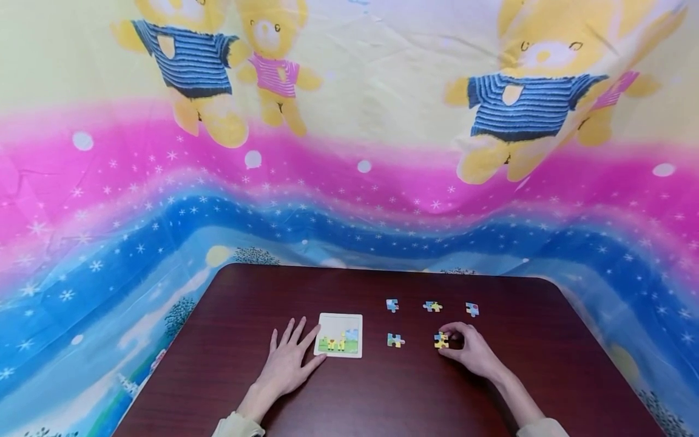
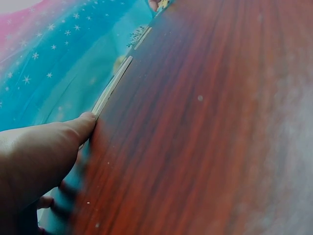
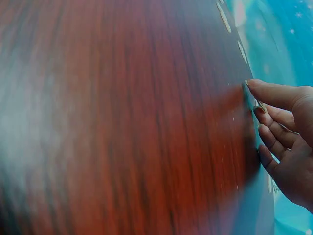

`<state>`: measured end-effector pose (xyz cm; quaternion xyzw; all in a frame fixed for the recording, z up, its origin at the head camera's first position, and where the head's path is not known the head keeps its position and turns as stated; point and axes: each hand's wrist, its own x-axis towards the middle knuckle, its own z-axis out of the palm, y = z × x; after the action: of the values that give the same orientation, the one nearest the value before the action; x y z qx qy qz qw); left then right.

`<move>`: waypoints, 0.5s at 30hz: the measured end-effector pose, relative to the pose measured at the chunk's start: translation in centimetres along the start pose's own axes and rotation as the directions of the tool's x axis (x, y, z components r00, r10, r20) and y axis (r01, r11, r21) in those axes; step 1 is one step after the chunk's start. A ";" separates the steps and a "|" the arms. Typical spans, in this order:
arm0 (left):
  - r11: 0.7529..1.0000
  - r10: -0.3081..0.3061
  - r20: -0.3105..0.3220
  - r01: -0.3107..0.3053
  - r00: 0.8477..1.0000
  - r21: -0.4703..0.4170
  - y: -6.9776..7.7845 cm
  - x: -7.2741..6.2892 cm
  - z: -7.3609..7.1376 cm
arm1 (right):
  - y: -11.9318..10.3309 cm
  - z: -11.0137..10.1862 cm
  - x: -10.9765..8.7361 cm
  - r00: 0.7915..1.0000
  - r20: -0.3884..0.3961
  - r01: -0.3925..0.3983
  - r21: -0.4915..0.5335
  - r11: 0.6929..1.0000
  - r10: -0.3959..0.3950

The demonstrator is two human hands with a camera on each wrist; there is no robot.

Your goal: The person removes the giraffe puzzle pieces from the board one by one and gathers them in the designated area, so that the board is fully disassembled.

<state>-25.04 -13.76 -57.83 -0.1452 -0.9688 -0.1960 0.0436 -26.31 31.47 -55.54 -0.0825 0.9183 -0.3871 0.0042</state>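
Observation:
A small white-framed puzzle board [image 1: 340,319] lies on the dark red-brown table, with a partly assembled picture of yellow animals on green across its lower half. My left hand [image 1: 288,363] rests on the table with fingers spread; its thumb and index fingertip touch the board's left side. In the left wrist view the thumb [image 2: 86,121] presses against the board's thin edge [image 2: 111,88]. My right hand [image 1: 474,351] pinches a yellow and blue jigsaw piece [image 1: 440,341] between thumb and fingers, close over the table. From the right wrist view, that piece shows only as a thin edge.
Loose jigsaw pieces lie right of the board: one [image 1: 395,340] in the near row, and three [image 1: 392,305], [image 1: 432,306], [image 1: 472,309] in the far row. The table [image 1: 382,400] ends at a patterned curtain [image 1: 349,200] with bears and snowflakes.

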 end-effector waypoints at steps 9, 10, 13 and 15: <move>1.000 0.008 -0.011 -0.008 1.000 -0.005 0.1 0.0 0.0 | 0.4 -0.2 -0.4 0.999 -0.013 0.029 -0.035 0.999 -0.030; 1.000 0.008 -0.009 -0.008 1.000 -0.006 0.1 0.0 0.0 | 0.4 -0.1 -0.4 0.999 -0.016 0.028 -0.041 0.999 -0.029; 1.000 0.008 -0.010 -0.009 1.000 -0.007 0.1 0.0 0.0 | 0.5 0.0 -0.5 0.999 -0.021 0.025 -0.053 0.998 -0.027; 1.000 0.008 -0.013 -0.008 1.000 -0.005 0.1 0.0 0.0 | 0.5 0.0 -0.5 0.999 -0.029 0.025 -0.054 0.998 -0.026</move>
<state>-25.04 -13.70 -57.80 -0.1479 -0.9675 -0.1990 0.0501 -25.86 31.86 -55.92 -0.0885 0.9273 -0.3633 -0.0164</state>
